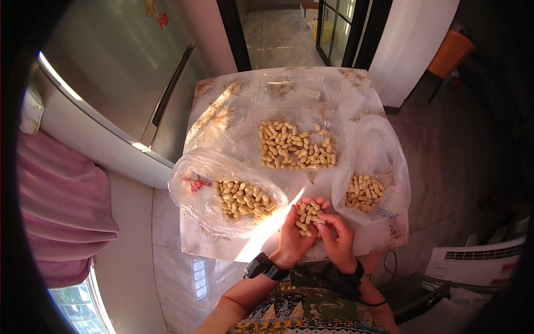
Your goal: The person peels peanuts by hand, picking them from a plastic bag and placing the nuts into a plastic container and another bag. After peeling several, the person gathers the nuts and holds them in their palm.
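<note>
Several unshelled peanuts [307, 216] lie heaped in the cupped palm of my left hand [292, 238], near the table's front edge. From the right, my right hand [339, 238] meets the heap, its thumb and fingers bent around peanuts at that side; exactly which ones it grips is hard to see. To the left of my hands, a clear plastic bag [192, 161] lies with its mouth spread around many peanuts [245, 199]. Another plastic bag [397, 183] on the right holds a smaller pile [364, 192]. Behind my hands, a clear plastic box [341, 136] contains more peanuts [295, 146].
A floral cloth covers the table [217, 114]. The box's clear lid [295, 89] lies open toward the back. A fridge [128, 72] stands at the left, and a white appliance [473, 261] is at the lower right. An orange stool [450, 53] sits beyond the table.
</note>
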A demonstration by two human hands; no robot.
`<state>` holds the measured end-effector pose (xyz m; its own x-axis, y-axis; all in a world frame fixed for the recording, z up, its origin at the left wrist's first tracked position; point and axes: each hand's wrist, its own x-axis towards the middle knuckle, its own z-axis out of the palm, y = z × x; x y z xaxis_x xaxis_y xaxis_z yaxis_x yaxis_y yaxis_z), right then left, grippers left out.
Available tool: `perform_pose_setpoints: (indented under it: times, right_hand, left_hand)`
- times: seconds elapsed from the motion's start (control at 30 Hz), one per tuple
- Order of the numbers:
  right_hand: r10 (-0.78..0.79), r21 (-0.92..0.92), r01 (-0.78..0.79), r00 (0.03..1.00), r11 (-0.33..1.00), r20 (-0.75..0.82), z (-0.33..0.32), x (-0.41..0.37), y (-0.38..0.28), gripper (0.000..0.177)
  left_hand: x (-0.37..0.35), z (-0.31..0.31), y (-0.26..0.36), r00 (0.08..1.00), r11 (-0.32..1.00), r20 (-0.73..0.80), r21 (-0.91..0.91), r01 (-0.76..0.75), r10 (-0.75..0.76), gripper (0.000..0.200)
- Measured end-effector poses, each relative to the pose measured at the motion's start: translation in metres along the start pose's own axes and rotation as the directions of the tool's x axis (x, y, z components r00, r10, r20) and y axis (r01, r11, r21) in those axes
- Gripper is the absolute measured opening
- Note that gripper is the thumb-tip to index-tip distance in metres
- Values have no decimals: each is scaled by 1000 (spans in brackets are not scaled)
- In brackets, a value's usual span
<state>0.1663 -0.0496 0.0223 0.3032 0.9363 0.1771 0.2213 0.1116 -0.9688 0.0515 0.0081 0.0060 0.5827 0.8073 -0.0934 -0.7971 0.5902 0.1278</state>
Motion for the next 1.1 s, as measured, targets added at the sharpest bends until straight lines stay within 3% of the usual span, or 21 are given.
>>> perform_pose_setpoints:
  times: [0.33, 0.4, 0.7, 0.8, 0.93, 1.1]
  right_hand:
    - [13, -3, -13, 1000, 1000, 4, 0, 0, 1, 20]
    - [-65, -45, 66, 998, 997, 9, 0, 2, -3, 20]
    - [-133, -113, 138, 990, 984, 57, -1, 5, -11, 24]
    - [-61, -83, 64, 998, 994, 34, 1, 3, -12, 21]
    - [-77, -86, 79, 997, 993, 31, -2, 1, -9, 16]
    - [-129, -98, 144, 981, 985, 144, -2, 2, -16, 19]
  left_hand:
    - [0, 0, 0, 1000, 1000, 2, 11, 5, -5, 41]
    - [0, -1, 0, 1000, 1000, 10, 9, 1, -1, 42]
    - [0, 2, 2, 1000, 1000, -24, 16, 0, 0, 44]
    - [-1, 2, 3, 1000, 1000, -28, -9, 8, -8, 45]
    - [0, -1, 1, 999, 1000, -36, -2, -16, 16, 46]
    - [-1, 1, 2, 998, 999, -61, 39, -25, 27, 47]
